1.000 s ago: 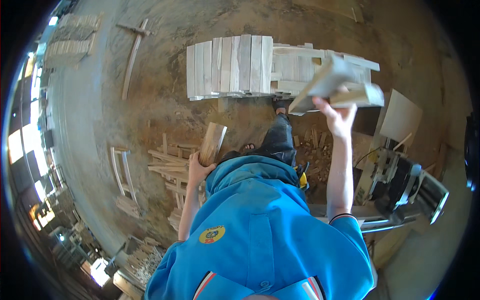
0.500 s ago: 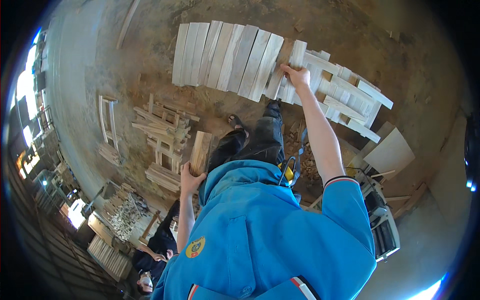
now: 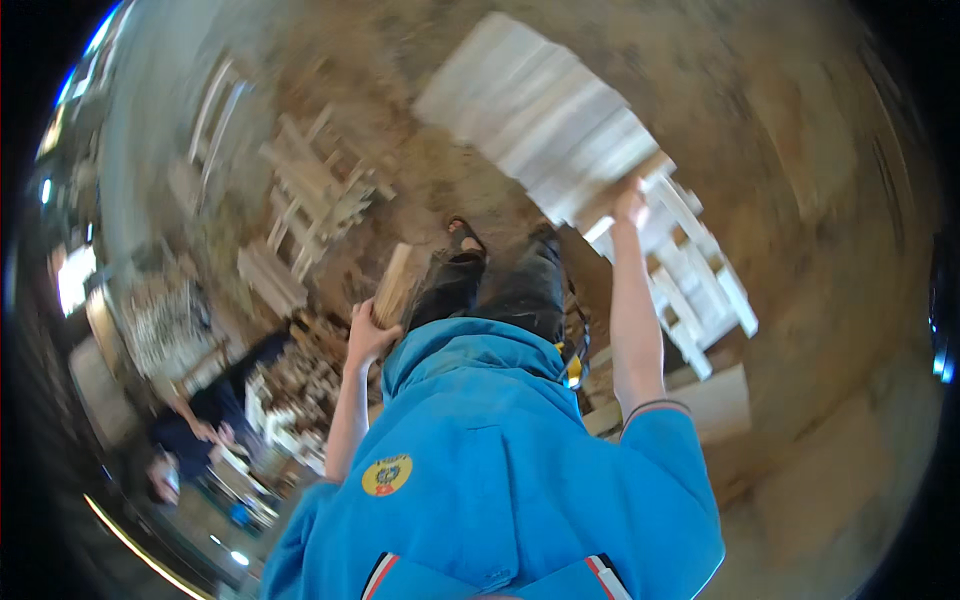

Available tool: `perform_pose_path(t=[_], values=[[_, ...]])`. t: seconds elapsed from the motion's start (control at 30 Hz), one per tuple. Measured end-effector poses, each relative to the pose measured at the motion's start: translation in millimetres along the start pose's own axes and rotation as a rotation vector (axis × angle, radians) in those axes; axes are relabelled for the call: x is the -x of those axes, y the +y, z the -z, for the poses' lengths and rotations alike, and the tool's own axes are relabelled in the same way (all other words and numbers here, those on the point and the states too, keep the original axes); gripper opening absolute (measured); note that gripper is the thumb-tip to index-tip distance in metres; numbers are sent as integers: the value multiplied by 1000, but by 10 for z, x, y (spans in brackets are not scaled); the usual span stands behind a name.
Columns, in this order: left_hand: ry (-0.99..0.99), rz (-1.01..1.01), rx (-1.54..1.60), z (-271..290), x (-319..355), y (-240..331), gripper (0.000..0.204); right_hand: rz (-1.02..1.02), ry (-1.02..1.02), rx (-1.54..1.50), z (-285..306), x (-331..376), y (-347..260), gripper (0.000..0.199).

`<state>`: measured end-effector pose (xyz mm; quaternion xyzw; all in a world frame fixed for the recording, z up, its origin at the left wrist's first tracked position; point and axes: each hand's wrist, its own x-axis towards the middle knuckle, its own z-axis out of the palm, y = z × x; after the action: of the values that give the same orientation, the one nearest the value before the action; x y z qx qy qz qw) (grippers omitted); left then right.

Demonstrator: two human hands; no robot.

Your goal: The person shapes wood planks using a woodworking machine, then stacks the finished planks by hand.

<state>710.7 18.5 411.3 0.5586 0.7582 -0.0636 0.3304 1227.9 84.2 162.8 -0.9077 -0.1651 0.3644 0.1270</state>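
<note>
The whole view is blurred by motion. My left hand (image 3: 368, 335) is closed around a short brown wooden block (image 3: 395, 283), held upright beside my hip. My right hand (image 3: 628, 200) is stretched forward onto the near end of a tan plank (image 3: 640, 175) at the edge of a row of pale planks (image 3: 540, 115) lying side by side on the dirt floor. The blur hides whether its fingers grip that plank. My blue shirt (image 3: 490, 470) and dark trousers fill the lower middle.
A white slatted wooden frame (image 3: 700, 290) lies just right of my right arm, with a flat pale board (image 3: 720, 400) below it. Stacked wooden frames (image 3: 310, 190) stand at the left. Another person (image 3: 190, 430) crouches at the lower left among small wood pieces.
My right hand came down from holding a board overhead to the end of the plank row. The view has swung, so the row now sits upper right. My left hand still holds the block.
</note>
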Motion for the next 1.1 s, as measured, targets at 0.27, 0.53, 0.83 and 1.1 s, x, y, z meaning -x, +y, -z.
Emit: perform_pose_path(t=[0.27,0.53,0.83,1.1], values=[[-45,96,210,-236,6,-395,91,-219,229,-506,30,-1038,525,78],[204,352,402,-358,328,-1811,93,-258,-131,-1089,-414,179,-154,41],[388,474,1026,-229,-279,-2061,113,309,-905,-321,-2119,1933,-2184,45],[523,399,1261,972,-688,-2025,100,723,-1215,460,-2832,3194,-3725,64]])
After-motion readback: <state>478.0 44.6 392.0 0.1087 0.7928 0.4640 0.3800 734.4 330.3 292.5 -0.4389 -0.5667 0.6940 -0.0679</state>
